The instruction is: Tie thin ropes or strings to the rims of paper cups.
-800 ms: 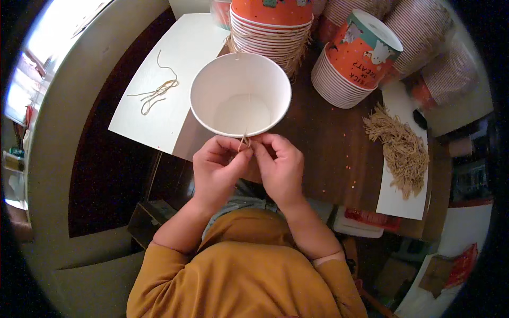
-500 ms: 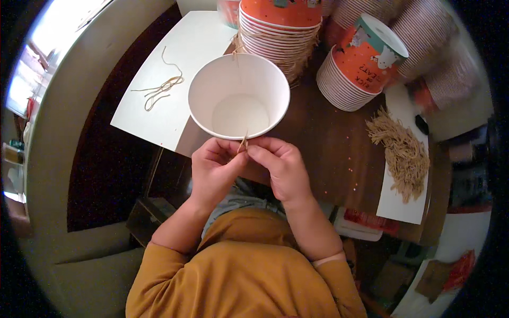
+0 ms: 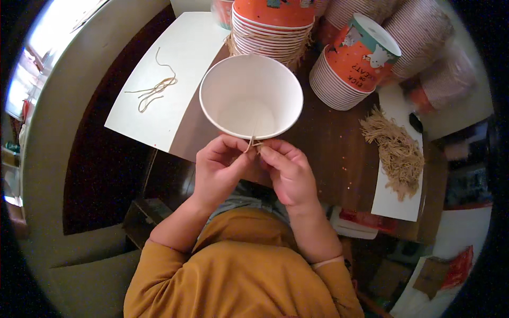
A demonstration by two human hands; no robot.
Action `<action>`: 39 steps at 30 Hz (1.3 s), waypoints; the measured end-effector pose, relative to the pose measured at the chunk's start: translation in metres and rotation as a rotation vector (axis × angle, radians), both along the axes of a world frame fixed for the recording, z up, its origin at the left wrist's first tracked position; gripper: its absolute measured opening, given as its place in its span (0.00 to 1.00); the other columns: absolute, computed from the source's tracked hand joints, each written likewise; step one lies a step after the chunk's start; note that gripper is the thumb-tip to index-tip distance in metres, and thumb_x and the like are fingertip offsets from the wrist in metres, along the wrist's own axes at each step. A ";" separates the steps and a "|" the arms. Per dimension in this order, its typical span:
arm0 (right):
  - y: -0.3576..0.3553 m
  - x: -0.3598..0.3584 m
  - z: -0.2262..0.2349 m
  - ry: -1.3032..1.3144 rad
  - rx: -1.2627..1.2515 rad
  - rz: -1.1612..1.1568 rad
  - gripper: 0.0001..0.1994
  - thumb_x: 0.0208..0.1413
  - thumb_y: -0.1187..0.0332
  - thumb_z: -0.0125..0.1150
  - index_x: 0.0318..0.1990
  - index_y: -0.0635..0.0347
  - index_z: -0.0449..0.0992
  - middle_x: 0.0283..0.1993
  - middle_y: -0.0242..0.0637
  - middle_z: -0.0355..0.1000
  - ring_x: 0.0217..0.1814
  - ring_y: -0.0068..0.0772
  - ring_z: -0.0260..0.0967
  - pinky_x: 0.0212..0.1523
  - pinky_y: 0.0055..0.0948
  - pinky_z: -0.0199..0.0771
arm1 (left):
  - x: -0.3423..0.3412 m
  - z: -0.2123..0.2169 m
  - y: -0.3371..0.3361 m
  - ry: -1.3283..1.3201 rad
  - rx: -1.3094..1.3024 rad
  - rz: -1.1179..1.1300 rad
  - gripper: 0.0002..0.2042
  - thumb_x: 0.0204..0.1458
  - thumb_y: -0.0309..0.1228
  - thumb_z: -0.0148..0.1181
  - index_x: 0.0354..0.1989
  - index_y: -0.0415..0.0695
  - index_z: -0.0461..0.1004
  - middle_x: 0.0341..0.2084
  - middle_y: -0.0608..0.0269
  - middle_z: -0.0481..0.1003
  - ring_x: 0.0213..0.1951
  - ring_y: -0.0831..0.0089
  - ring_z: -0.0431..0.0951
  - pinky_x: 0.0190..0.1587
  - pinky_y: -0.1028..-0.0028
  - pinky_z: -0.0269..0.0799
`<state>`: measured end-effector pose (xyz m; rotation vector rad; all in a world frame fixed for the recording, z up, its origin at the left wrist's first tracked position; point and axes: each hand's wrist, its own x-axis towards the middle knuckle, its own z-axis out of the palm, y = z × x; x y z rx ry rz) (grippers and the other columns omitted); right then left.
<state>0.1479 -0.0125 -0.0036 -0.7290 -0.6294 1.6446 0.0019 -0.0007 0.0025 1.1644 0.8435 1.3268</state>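
A white paper bucket (image 3: 252, 87) stands on the table in front of me, its open mouth tilted toward me. At its near rim a thin tan string (image 3: 252, 142) crosses over the edge, one strand running inside. My left hand (image 3: 220, 167) pinches the string between thumb and forefinger just below the rim. Close beside it, my right hand (image 3: 289, 167) has thumb and fingertips closed on the same string. The fingertips of both hands nearly meet. Whether the string is knotted or only crossed I cannot tell.
Several loose strings (image 3: 159, 86) lie on a white sheet (image 3: 140, 119) at the left. Stacked orange buckets (image 3: 273, 34) stand behind the white one, with another stack (image 3: 350, 66) to the right. A bundle of tan strings (image 3: 397, 156) rests at the table's right side.
The bucket and both hands have shifted slightly right in the picture. The crossed string ends now show more clearly between my fingertips, which have drawn a little apart.
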 end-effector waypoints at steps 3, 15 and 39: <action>0.000 -0.001 -0.003 -0.119 0.014 -0.036 0.07 0.56 0.69 0.59 0.40 0.63 0.77 0.39 0.31 0.75 0.40 0.19 0.69 0.46 0.19 0.68 | 0.002 0.000 0.000 -0.058 -0.074 -0.041 0.03 0.51 0.19 0.58 0.34 0.36 0.71 0.31 0.64 0.77 0.34 0.81 0.75 0.40 0.81 0.71; 0.001 -0.001 -0.014 -0.788 0.217 -0.259 0.07 0.53 0.71 0.62 0.38 0.62 0.77 0.35 0.35 0.76 0.36 0.25 0.71 0.40 0.24 0.70 | 0.001 -0.005 0.007 -0.110 -0.117 0.023 0.05 0.51 0.20 0.59 0.35 0.37 0.71 0.31 0.64 0.77 0.33 0.81 0.75 0.39 0.82 0.71; 0.009 -0.015 -0.006 -0.458 0.114 -0.160 0.09 0.56 0.69 0.59 0.39 0.65 0.79 0.36 0.30 0.77 0.37 0.17 0.70 0.41 0.18 0.70 | -0.002 -0.005 0.001 0.037 -0.041 0.088 0.05 0.49 0.19 0.60 0.34 0.36 0.72 0.31 0.65 0.76 0.34 0.82 0.75 0.40 0.81 0.71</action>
